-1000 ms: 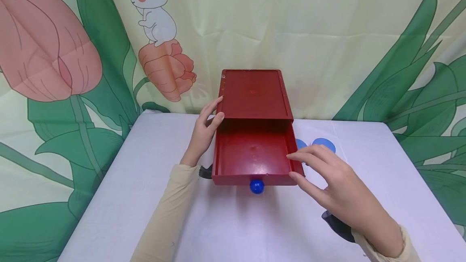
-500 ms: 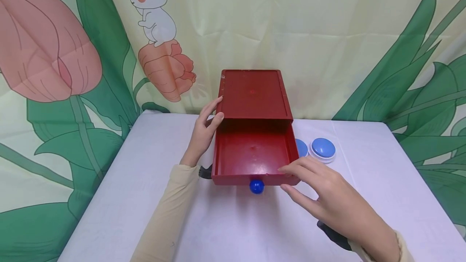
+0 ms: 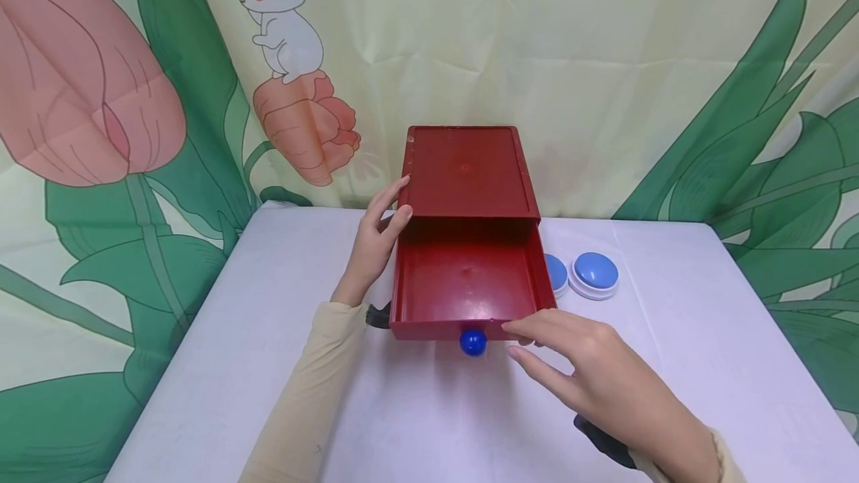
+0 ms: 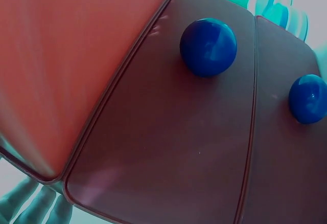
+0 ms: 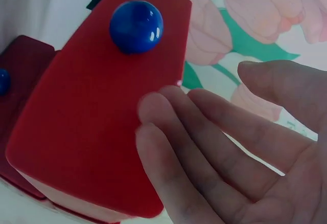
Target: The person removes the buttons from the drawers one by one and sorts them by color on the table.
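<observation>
Now we note our right hand (image 3: 604, 375), fingers relaxed and empty, has moved to the pulled-out red plastic drawer's (image 3: 466, 282) front near its blue round knob (image 3: 473, 342), while our left hand (image 3: 376, 244) steadies the cabinet (image 3: 470, 174), fingers straight.

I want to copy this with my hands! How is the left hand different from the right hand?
The left hand rests on the red box's left side, fingers pointing up; the right hand is at the open drawer's front edge, fingers stretched toward the blue knob. Both wear beige sleeves and hold nothing.
</observation>
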### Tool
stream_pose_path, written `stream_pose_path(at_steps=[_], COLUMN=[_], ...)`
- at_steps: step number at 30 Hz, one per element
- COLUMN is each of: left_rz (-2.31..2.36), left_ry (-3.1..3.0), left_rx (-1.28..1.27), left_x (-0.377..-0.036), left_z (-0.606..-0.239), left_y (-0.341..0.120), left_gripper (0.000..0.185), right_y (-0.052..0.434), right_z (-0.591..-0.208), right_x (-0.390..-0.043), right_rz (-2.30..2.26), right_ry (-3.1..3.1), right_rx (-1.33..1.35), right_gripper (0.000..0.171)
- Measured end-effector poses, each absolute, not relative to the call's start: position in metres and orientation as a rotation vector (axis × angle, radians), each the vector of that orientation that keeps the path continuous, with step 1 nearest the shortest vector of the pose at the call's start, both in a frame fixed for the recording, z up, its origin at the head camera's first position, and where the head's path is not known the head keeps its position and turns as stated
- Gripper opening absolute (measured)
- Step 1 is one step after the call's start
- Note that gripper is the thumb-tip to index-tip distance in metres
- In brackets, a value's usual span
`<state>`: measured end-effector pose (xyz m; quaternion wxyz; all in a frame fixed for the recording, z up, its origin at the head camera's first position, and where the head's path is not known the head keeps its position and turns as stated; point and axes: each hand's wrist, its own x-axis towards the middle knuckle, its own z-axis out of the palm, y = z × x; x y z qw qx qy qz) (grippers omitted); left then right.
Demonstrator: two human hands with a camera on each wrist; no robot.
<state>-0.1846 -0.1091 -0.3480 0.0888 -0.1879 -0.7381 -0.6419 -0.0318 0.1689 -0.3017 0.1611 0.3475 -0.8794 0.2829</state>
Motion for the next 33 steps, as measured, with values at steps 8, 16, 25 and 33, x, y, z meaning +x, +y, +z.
stream_pose_path(at_steps=[8,16,25,33], left_rz=[-1.912,-1.906,-1.901,-1.903], left_ry=[-2.199,-2.212,-2.207,-2.202], left_rx=[-0.558,-0.555,-0.565,-0.568], left_x=[-0.184,-0.185,-0.185,-0.185], left_z=[-0.347,-0.347,-0.348,-0.348], left_y=[-0.109,-0.109,-0.109,-0.110], left_gripper=[0.051,0.052,0.051,0.051], right_y=[0.164,0.156,0.148,0.141], right_z=[-0.308,-0.316,-0.331,-0.340], right_x=[-0.032,-0.035,-0.039,-0.042], right_rz=[0.827,0.927,1.068,1.237], right_ry=[-2.648,-2.824,-2.890,-2.891], right_rx=[0.919,0.804,0.754,0.729], right_gripper=[0.027,0.027,0.030,0.024])
